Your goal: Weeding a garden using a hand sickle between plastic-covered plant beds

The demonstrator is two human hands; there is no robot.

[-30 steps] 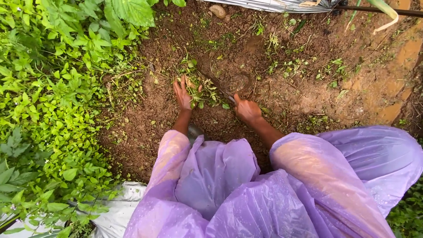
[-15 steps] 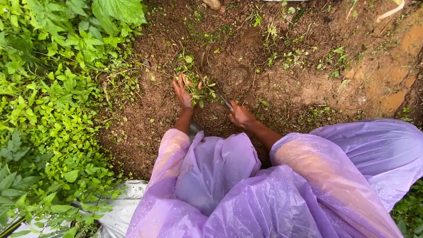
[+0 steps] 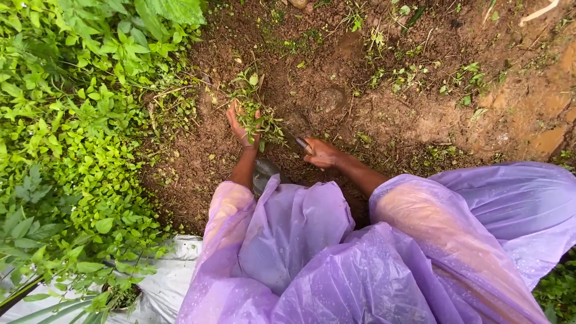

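My left hand (image 3: 242, 128) is closed around a clump of small green weeds (image 3: 259, 117) that lies on the wet brown soil (image 3: 336, 72). My right hand (image 3: 322, 153) grips the handle of a small metal digging tool (image 3: 298, 141). Its blade runs up and left into the soil under the weeds and is mostly hidden. Both arms come out of a wet purple plastic raincoat (image 3: 336, 252) that fills the lower part of the view.
Dense green plants (image 3: 78, 132) cover the whole left side. A grey boot toe (image 3: 264, 169) shows between my arms. White plastic sheeting (image 3: 162, 282) lies at the lower left. Scattered small weeds (image 3: 408, 75) and orange muddy patches (image 3: 549, 138) mark the soil to the right.
My left hand has closed on the weeds and lifted them slightly to the left. My right hand has drawn the tool back toward me. The view has shifted a little.
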